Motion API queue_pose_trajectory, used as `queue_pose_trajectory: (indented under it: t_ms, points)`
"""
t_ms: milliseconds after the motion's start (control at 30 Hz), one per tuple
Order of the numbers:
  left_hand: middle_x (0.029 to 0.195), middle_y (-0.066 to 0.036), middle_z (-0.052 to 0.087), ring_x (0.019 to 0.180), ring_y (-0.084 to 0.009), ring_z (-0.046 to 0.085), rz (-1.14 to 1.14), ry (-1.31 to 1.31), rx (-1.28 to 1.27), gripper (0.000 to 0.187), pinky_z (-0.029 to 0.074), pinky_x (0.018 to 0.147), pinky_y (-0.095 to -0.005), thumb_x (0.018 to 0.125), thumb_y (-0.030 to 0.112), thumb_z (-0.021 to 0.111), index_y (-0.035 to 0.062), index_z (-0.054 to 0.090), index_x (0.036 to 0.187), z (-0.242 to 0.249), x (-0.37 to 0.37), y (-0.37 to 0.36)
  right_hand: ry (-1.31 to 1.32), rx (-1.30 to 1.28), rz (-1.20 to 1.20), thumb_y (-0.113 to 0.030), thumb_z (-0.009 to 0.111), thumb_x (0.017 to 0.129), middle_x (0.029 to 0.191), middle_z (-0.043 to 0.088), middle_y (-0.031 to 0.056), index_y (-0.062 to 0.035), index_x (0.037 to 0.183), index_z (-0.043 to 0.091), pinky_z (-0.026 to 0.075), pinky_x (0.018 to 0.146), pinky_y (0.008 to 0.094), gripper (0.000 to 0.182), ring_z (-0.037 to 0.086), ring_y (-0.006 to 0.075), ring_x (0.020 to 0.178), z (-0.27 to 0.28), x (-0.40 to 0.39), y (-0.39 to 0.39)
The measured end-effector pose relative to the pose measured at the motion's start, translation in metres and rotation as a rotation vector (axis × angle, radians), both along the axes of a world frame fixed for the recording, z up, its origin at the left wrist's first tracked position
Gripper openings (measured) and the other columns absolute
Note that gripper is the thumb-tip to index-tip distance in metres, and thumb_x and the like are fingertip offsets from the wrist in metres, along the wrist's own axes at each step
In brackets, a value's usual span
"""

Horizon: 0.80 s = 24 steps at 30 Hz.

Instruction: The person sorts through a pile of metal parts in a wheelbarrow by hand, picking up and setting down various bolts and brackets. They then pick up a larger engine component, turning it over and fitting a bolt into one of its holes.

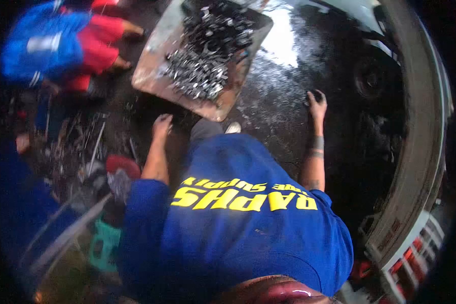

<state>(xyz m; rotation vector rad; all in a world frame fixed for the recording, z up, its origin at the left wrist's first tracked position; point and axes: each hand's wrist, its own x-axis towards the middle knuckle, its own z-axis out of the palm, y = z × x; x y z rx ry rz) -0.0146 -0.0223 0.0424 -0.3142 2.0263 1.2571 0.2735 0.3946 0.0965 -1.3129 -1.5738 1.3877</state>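
Metal pieces [200,73] are stretching away ahead on the tray [154,84]; the left hand [162,124] is hanging nearer, by its near edge, the right hand [317,106] apart; grips unclear.

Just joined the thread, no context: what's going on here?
The camera wearer, in a blue shirt, is at a tray heaped with small metal-looking pieces. The left hand is near the tray, apparently not touching it; the right hand is out to the side. Blur hides whether either holds anything. Another person in blue and red is left of the tray.
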Motion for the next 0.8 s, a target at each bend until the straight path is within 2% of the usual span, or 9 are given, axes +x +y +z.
queue_pose_trajectory:
  t_ms: [33,100,200,300,367,467,567,633,800]
  points:
    - [0.073,-0.001,0.052,0.055,-0.0105,0.049,-0.096,0.073,-0.095,0.022,0.039,0.044,-0.0229,0.074,0.025,0.059,0.0107,0.054,0.09,-0.002,-0.002,0.003,-0.195,0.162,0.041,-0.015,0.065,0.068,0.08,0.056,0.0102,0.0037,0.094,0.053,0.044,0.062,0.0271,0.034,0.051,0.0156,0.072,-0.02,-0.003,0.009]
    - [0.074,0.0,0.054,0.055,-0.011,0.05,-0.104,0.029,-0.113,0.02,0.04,0.045,-0.024,0.074,0.024,0.058,0.0113,0.054,0.09,-0.014,-0.002,0.01,-0.165,-0.048,0.027,-0.016,0.065,0.068,0.086,0.057,0.0135,0.0035,0.094,0.054,0.042,0.071,0.0287,0.035,0.052,0.0195,0.079,-0.024,-0.019,0.011]
    - [0.071,0.001,0.053,0.054,-0.0102,0.049,-0.023,-0.096,-0.117,0.018,0.039,0.043,-0.0228,0.074,0.023,0.059,0.0114,0.055,0.087,-0.041,0.003,0.003,-0.42,0.144,0.127,-0.017,0.065,0.067,0.089,0.057,0.0146,0.0012,0.093,0.055,0.041,0.076,0.031,0.033,0.054,0.0233,0.083,-0.029,-0.041,-0.01]
    - [0.069,0.001,0.053,0.055,-0.0094,0.049,-0.062,-0.041,-0.121,0.016,0.039,0.044,-0.0238,0.073,0.022,0.059,0.011,0.056,0.084,-0.076,-0.011,0.015,-0.407,-0.01,0.277,-0.02,0.066,0.065,0.094,0.053,0.0155,-0.001,0.095,0.054,0.039,0.079,0.0336,0.037,0.05,0.0262,0.09,-0.036,-0.088,-0.017]
    - [0.072,-0.002,0.056,0.06,-0.0116,0.052,-0.119,-0.017,-0.155,0.017,0.043,0.05,-0.0262,0.072,0.02,0.059,0.0092,0.057,0.085,-0.118,-0.031,0.028,-0.625,0.288,0.348,-0.022,0.066,0.066,0.097,0.05,0.0172,-0.001,0.1,0.05,0.039,0.079,0.035,0.043,0.049,0.0298,0.089,-0.048,-0.122,-0.034]
    - [0.084,-0.017,0.059,0.078,-0.0284,0.057,-0.386,0.321,-0.277,0.026,0.044,0.067,-0.0344,0.066,0.022,0.061,0.0021,0.057,0.082,-0.141,-0.062,0.064,-0.682,0.305,0.52,-0.026,0.063,0.068,0.1,0.047,0.0206,-0.0033,0.1,0.049,0.036,0.083,0.0391,0.041,0.044,0.0339,0.095,-0.121,-0.161,-0.05]
    - [0.08,-0.014,0.06,0.076,-0.0278,0.057,-0.475,0.347,-0.243,0.021,0.044,0.067,-0.0342,0.067,0.021,0.058,0.0048,0.058,0.081,-0.16,-0.102,0.111,-0.541,-0.056,0.705,-0.022,0.061,0.068,0.113,0.037,0.0228,-0.0032,0.104,0.046,0.036,0.086,0.039,0.043,0.041,0.0379,0.102,-0.133,-0.235,-0.068]
    - [0.079,-0.013,0.06,0.076,-0.0279,0.057,-0.561,0.314,-0.375,0.018,0.044,0.067,-0.0348,0.068,0.018,0.056,0.0067,0.059,0.082,-0.188,-0.129,0.137,-0.606,0.321,0.766,-0.02,0.06,0.067,0.112,0.037,0.0219,-0.0049,0.106,0.045,0.039,0.083,0.0393,0.044,0.044,0.0379,0.098,-0.194,-0.263,-0.075]
    - [0.088,-0.015,0.058,0.085,-0.0294,0.055,-0.511,0.335,-0.283,0.025,0.042,0.076,-0.0355,0.068,0.017,0.059,0.0066,0.058,0.09,-0.27,-0.187,0.169,-0.707,0.024,0.737,-0.023,0.061,0.067,0.113,0.033,0.0294,-0.0014,0.111,0.037,0.038,0.084,0.0391,0.054,0.042,0.0415,0.099,-0.286,-0.311,-0.086]
